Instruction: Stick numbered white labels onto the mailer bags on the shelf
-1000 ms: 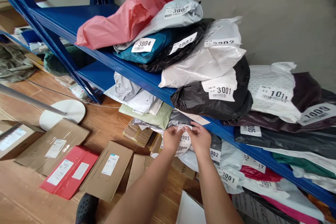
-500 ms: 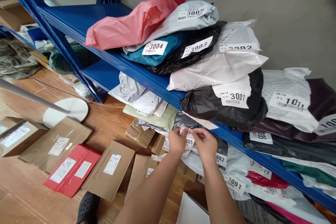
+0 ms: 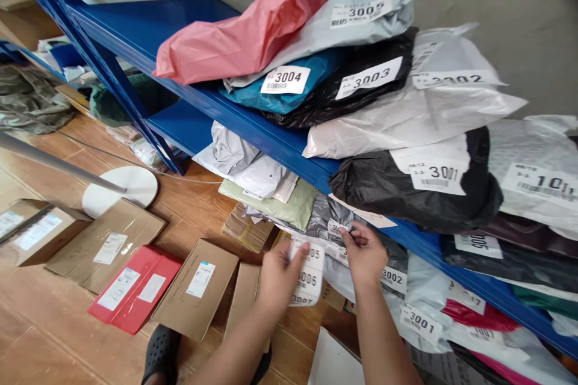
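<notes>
In my left hand (image 3: 280,274) is a strip of white number labels (image 3: 309,280), pinched at its left edge; the numbers 3006 and 3007 can be read on it. My right hand (image 3: 368,255) pinches the edge of a single small label (image 3: 335,227) between thumb and fingertips. That label is over a dark grey plastic parcel (image 3: 323,212) on the lower shelf; whether it touches the parcel I cannot tell. Right beside my right wrist, a label reading 3002 (image 3: 394,279) is on another parcel. A pale parcel labelled 3001 (image 3: 418,322) lies farther right.
Above my hands runs the blue shelf edge (image 3: 271,139), with a black parcel (image 3: 379,183) overhanging it. More bagged parcels, including a pink one (image 3: 235,42), lie along that shelf. Cardboard boxes (image 3: 196,289) and a red box (image 3: 135,289) stand on the floor at left.
My hands have moved apart. The left has drawn the label strip down and left, while the right has carried a single label away from it, up toward the grey parcel.
</notes>
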`<state>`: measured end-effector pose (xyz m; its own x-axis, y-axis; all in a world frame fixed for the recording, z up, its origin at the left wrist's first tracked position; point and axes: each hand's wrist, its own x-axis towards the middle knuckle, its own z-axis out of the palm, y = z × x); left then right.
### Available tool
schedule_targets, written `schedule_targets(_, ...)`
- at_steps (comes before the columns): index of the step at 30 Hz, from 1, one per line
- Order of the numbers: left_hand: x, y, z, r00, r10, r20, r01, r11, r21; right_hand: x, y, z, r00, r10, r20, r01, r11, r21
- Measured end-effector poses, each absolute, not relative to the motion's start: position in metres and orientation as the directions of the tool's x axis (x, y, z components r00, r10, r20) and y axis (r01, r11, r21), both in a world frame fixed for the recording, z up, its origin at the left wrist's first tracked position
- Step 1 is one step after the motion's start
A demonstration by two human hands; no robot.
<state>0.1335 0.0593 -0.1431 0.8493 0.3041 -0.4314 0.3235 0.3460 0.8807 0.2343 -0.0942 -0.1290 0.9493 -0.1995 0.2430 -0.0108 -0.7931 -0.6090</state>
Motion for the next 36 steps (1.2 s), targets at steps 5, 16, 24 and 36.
schedule_targets(5, 0.112, 0.116, -0.177, 0.738, 0.383, -0.556, 0.337, 0.505, 0.795, 0.207, -0.032, -0.114, 0.821, 0.201, 0.535, 0.419, -0.849, -0.324)
schedule_targets(16, 0.028, 0.113, -0.199, 0.63, 0.202, -0.75, 0.454, 0.687, 0.567, 0.289, 0.073, -0.146, 0.765, 0.644, -0.03, 0.643, -0.759, 0.103)
schedule_targets(24, 0.017, 0.143, -0.204, 0.604, 0.197, -0.773, 0.469, 0.696, 0.544, 0.302, 0.089, -0.13, 0.861, 0.504, 0.074, 0.505, -0.863, -0.007)
schedule_targets(36, 0.026, 0.174, -0.215, 0.685, 0.206, -0.698, 0.479, 0.595, 0.645, 0.312, 0.092, -0.13, 0.913, 0.404, 0.058, 0.408, -0.908, -0.099)
